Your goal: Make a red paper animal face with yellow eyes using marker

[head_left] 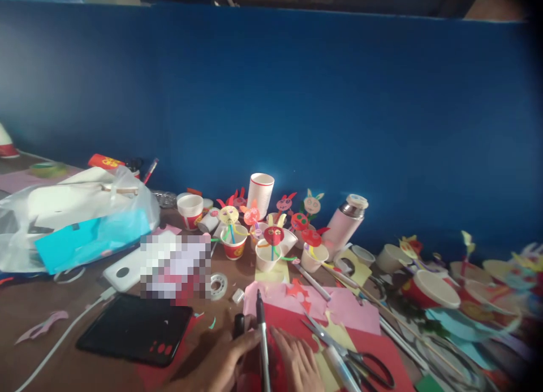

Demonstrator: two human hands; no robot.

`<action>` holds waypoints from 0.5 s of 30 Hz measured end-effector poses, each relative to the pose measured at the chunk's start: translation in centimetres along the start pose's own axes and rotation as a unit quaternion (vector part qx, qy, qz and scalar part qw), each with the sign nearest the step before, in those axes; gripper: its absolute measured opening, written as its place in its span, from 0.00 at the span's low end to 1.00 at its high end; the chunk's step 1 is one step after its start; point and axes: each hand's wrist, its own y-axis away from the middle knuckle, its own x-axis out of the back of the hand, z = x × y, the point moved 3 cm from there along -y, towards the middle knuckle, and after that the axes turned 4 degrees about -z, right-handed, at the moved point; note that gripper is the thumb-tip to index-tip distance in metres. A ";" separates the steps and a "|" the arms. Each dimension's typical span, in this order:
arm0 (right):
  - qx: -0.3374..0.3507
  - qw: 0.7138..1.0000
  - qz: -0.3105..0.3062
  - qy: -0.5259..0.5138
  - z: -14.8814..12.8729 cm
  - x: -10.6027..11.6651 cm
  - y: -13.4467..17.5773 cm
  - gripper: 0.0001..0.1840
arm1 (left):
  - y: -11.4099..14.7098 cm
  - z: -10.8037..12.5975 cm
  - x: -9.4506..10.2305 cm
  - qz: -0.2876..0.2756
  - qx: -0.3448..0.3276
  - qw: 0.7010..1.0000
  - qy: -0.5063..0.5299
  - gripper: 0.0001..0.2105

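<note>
My left hand (218, 358) comes in at the bottom centre, its thumb against a black-and-silver pen (263, 347). The pen points away from me over red paper (335, 327). A short black object (239, 325) shows just behind that thumb; its kind is unclear. The other fingers of this hand are mostly hidden. On the pen's right, my right hand (297, 361) lies with its fingers stretched out on the red paper. Black-handled scissors (352, 349) rest open beside it, near yellow paper scraps and a whitish tube (341, 369). Pink paper (352, 307) lies beyond.
Paper cups with paper-face figures (267, 260) stand toward the blue partition (271, 98). A pink flask (345, 225) leans there. At left are a plastic bag (144, 194), a black phone case (136, 330) and a white cable (63, 341). More cups (430, 290) crowd the right.
</note>
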 end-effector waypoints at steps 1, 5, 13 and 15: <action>0.000 1.000 -0.007 0.007 0.1 -0.1 0.2 0.25 | 0.0 0.1 0.1 0.007 0.004 1.000 0.003 0.16; 0.003 1.000 -0.015 0.008 0.3 -0.2 0.4 0.23 | -0.3 0.1 1.0 0.057 0.004 0.998 0.012 0.19; 0.020 1.000 -0.009 0.013 0.4 1.1 -0.7 0.19 | -0.5 -0.1 1.7 0.056 0.003 0.998 -0.019 0.19; 0.022 1.000 -0.015 0.002 0.3 1.5 -0.9 0.17 | -0.4 0.2 1.1 0.038 -0.008 0.999 -0.018 0.17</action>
